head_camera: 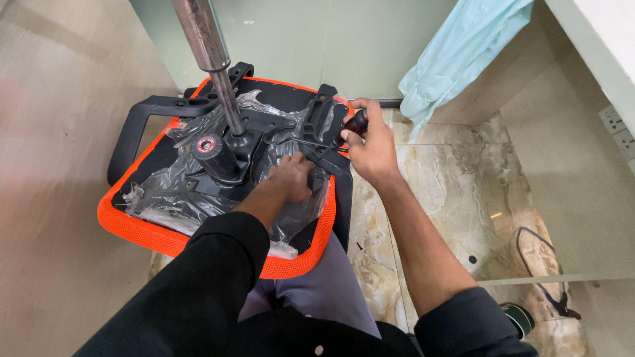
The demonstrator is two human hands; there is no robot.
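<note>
An upturned office chair seat with an orange mesh rim lies in front of me, its black underside wrapped in clear plastic film. A metal gas-lift column rises from the black tilt mechanism at its middle. My left hand presses flat on the plastic beside the mechanism, near a black armrest bracket. My right hand grips a screwdriver with a dark red and black handle, its tip pointing down at the bracket.
A second black armrest sticks out at the seat's far left. A pale blue cloth hangs at the upper right. The floor is beige marble tile. A wall with sockets stands at right; a black strap lies on the floor.
</note>
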